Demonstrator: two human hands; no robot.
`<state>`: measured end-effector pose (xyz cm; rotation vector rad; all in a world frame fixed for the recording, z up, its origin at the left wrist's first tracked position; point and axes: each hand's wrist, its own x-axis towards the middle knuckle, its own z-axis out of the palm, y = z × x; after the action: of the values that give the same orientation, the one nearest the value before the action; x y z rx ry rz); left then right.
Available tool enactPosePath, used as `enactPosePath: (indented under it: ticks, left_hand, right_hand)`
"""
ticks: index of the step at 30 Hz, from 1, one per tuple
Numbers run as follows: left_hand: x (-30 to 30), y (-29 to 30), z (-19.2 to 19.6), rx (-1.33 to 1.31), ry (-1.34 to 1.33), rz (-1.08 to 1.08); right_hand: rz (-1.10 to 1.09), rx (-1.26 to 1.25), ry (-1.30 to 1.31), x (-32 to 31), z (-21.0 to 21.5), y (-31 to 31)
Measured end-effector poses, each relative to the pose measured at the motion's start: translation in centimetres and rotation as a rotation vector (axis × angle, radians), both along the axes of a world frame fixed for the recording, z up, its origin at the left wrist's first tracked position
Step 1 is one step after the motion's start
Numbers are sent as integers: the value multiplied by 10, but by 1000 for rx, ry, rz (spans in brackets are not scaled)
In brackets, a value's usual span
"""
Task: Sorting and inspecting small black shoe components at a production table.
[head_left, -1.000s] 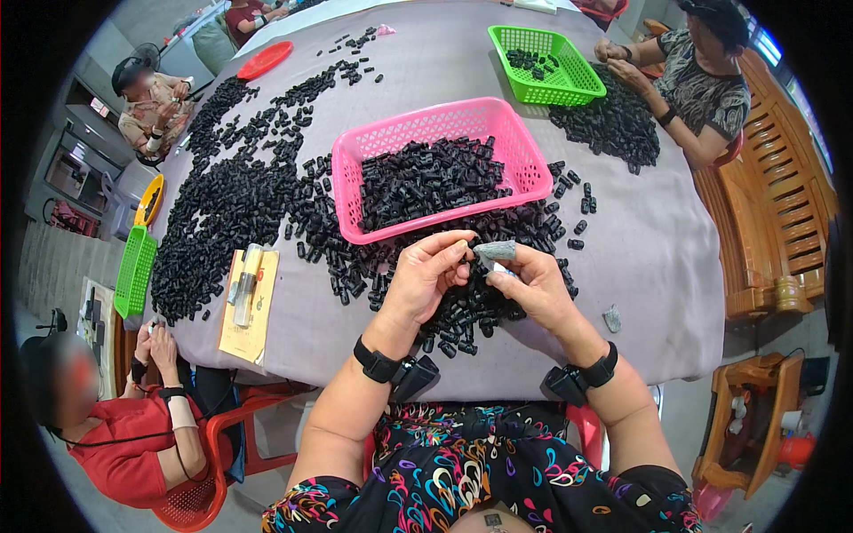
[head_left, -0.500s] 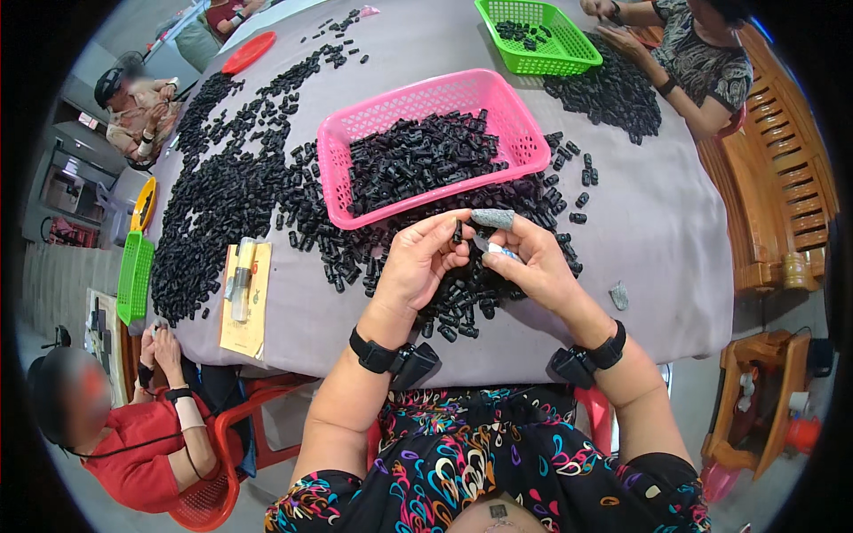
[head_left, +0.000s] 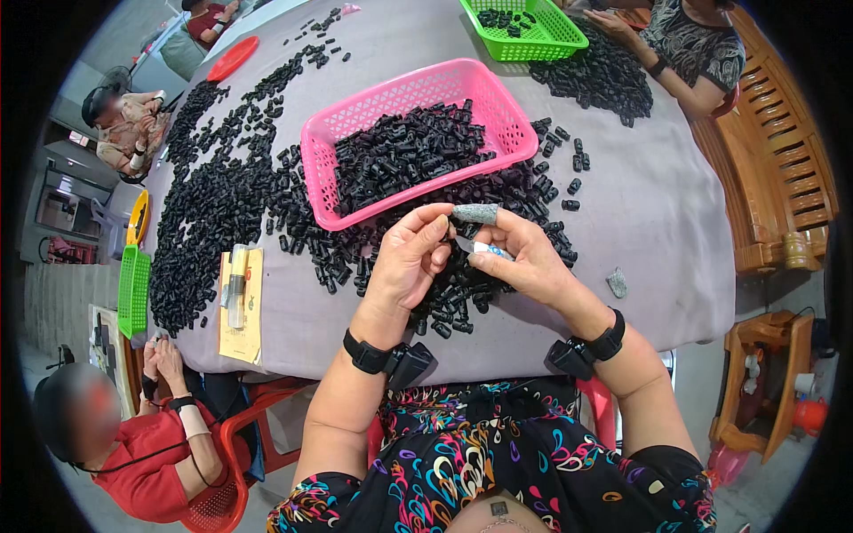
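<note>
My left hand (head_left: 410, 259) is closed, pinching a small black plastic part between thumb and fingertips; the fingers mostly cover it. Close against it, my right hand (head_left: 526, 259) grips a small blade (head_left: 464, 242), its pale tip pointing toward the part. A white-and-blue piece (head_left: 493, 251) shows at the right thumb; whether it is a handle or a wrap is unclear. The right index finger wears a grey finger cot (head_left: 475, 213) and reaches over to the left fingertips. Loose black parts (head_left: 453, 306) lie beneath both hands.
A pink basket (head_left: 311, 178) of black parts stands just beyond my hands. Larger piles (head_left: 213, 200) spread leftward, near a notepad (head_left: 253, 306) with a clear tube. Another grey cot (head_left: 617, 282) lies right. A green basket (head_left: 524, 49) stands far right; several co-workers sit around the table.
The view has shifted slightly, so the table things appear a little lower-left or higher. In the left hand the black part has tilted and is now more hidden by the fingers.
</note>
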<state>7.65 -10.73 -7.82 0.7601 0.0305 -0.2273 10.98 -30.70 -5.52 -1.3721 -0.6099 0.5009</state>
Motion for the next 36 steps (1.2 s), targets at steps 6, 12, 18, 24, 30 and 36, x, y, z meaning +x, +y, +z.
enactPosePath:
  ticks: [6,12,18,24,30,36]
  left_hand:
    - [-1,-5,5,42,98,101]
    - [0,-4,7,77,112,110]
    - [1,-2,2,-2,33,15]
    - [0,-5,5,47,66,24]
    - [0,-5,4,53,64,8]
    - [0,-7,6,43,55,6]
  right_hand:
    - [26,-22,-29,1,0,0]
    - [2,-3,-28,1,-2,1]
    - [5,9,-5,1,-3,0]
    - [15,3,24,1,1,0]
    - [22,-15,35,1,2,-2]
    - [26,11,26,3,-2,-2]
